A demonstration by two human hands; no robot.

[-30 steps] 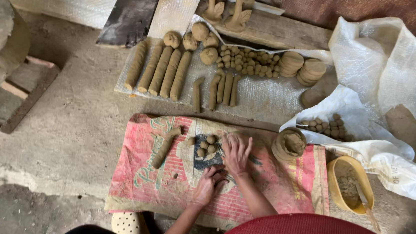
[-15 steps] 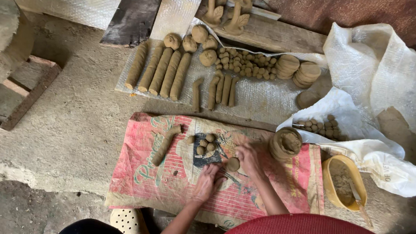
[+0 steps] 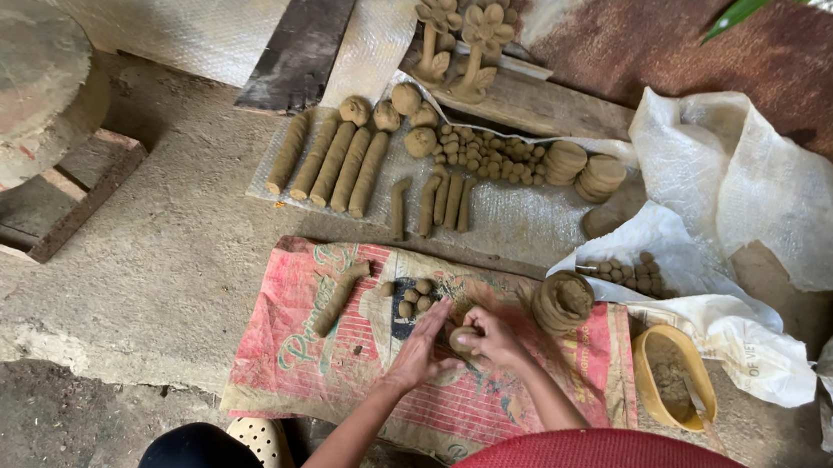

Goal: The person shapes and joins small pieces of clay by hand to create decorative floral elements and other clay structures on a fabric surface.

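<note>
Working low over a red and cream printed sack [image 3: 324,376] spread flat on a rough concrete floor [image 3: 152,271]. Held a small clay ball [image 3: 461,340] between both hands above the middle of the sack: right hand [image 3: 490,333] cupped around it with fingers curled, left hand [image 3: 424,348] pressed flat against its side, fingers straight and spread narrow. Lay just left of the hands, on the sack, a cluster of small clay balls [image 3: 414,298], and further left a short clay roll [image 3: 342,298] set at a slant. Stood at the sack's right end a stack of clay discs [image 3: 562,302], near the right hand but apart from it. Sat beyond the sack's right edge a yellow bowl [image 3: 649,357] with muddy contents. Ranged behind the sack, on a sheet of clear plastic [image 3: 518,223], four long clay rolls [image 3: 330,161] side by side, thinner rolls [image 3: 442,201], a heap of little balls [image 3: 489,155] and more stacked discs [image 3: 585,170]. Rose at the back, on a plank [image 3: 538,104], two clay flower figures [image 3: 462,32]. Crumpled to the right white plastic sacks [image 3: 742,192], one holding more balls [image 3: 631,273], against a rusty metal sheet [image 3: 803,67]. Filled the far left a round stone slab [image 3: 7,88] on a wooden frame [image 3: 77,214]. Leaned a dark board [image 3: 303,38] near the top.
</note>
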